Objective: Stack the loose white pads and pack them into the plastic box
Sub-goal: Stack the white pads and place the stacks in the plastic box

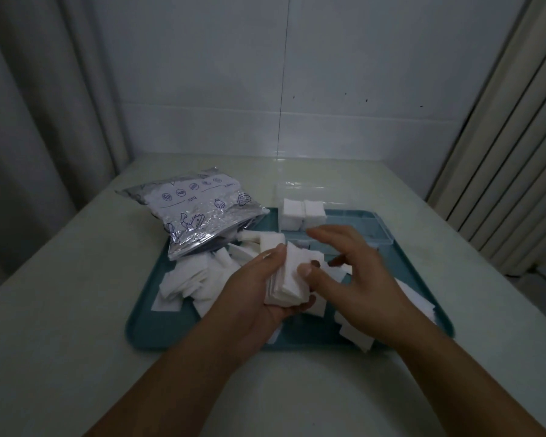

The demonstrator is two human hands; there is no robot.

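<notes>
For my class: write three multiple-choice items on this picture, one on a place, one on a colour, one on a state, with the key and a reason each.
1. Where does the printed zip bag lie?
A. left of the plastic box
B. inside the box
C. on the floor

2. What colour is the tray?
A. red
B. teal
C. yellow

3. What is the left hand doing?
A. resting flat
B. holding a stack of pads
C. gripping the bag

Key: 1 A, the bag overlaps the tray's left rear edge; 2 B, its rim shows teal; 3 B, fingers curl round the stack.
</notes>
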